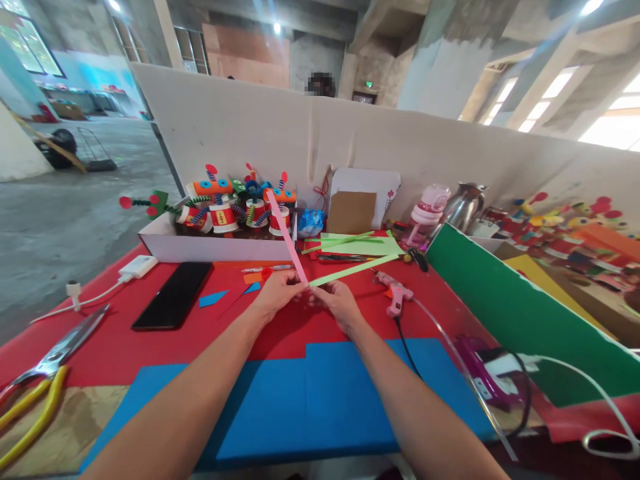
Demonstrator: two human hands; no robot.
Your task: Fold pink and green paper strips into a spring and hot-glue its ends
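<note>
My left hand (279, 292) pinches the lower end of a pink paper strip (287, 235), which slants up and to the left. My right hand (339, 303) has its fingers closed on the near end of a light green paper strip (356, 269), which points up and to the right. The two strip ends meet between my fingertips in a V shape; whether they are joined I cannot tell. Below my hands lie blue sheets (280, 393) on the red table cover (180, 350). A pink glue gun (395, 293) rests just right of my right hand.
Left are a black phone (173, 295), a white charger (139, 267) and large yellow-handled scissors (53, 363). Behind stand a box of paper-cup figures (220, 250), green paper (365, 245) and a pink bottle (430, 210). A green board (525, 320) and purple power strip (487, 370) are right.
</note>
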